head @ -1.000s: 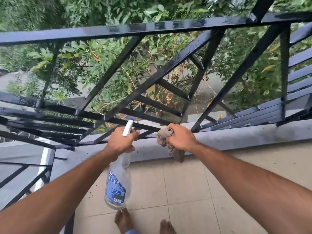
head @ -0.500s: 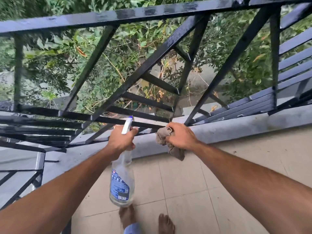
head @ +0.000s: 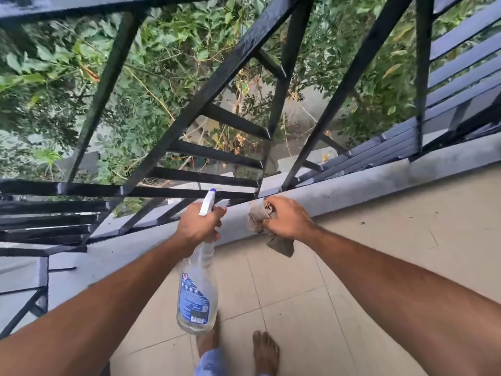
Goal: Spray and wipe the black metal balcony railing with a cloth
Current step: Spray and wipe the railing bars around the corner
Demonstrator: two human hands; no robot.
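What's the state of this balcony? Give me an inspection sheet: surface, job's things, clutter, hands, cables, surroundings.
Surface: beige tiled floor; grey ledge under the bars, darkly smudged.
Job's things: black railing, glossy; clear spray bottle, nozzle toward the bars; brown cloth, bunched.
Clutter: a few dark specks on the tiles.
Hands: left hand grips the bottle's neck; right hand grips the cloth at the ledge.
Cables: nothing seen.
Surroundings: green foliage beyond the bars; bare feet on the tiles.
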